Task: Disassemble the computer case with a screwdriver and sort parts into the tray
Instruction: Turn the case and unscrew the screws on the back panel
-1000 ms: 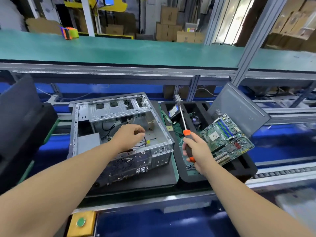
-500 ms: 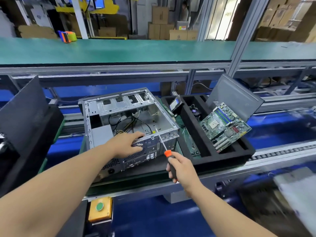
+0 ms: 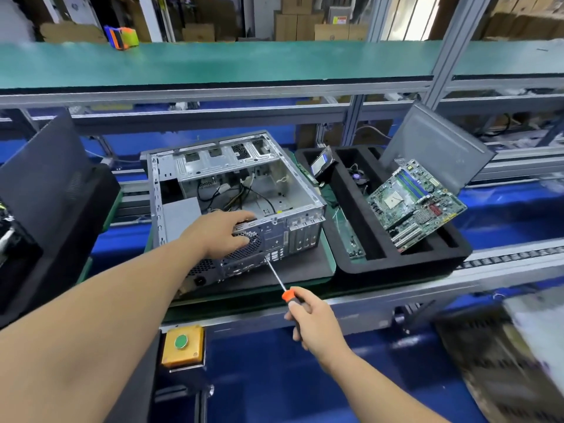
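An open silver computer case (image 3: 232, 166) lies on a black mat, its rear panel turned toward me. My left hand (image 3: 219, 235) grips the near top edge of that rear panel, thumb over the fan grille. My right hand (image 3: 314, 320) holds a screwdriver (image 3: 285, 293) with an orange and black handle, its tip touching the rear panel near the ports. To the right stands a black foam tray (image 3: 406, 264) with a green motherboard (image 3: 415, 206) leaning in it, a drive (image 3: 322, 161) and a small fan.
A grey side panel (image 3: 436, 148) leans behind the tray. A black panel (image 3: 48, 178) stands at the left. A yellow box with a green button (image 3: 182, 343) hangs below the bench edge. A green shelf (image 3: 213, 62) runs above.
My left hand came out of the case interior to its rear top edge. My right hand pulled back toward me, lowering the screwdriver from over the tray to the case's rear panel.
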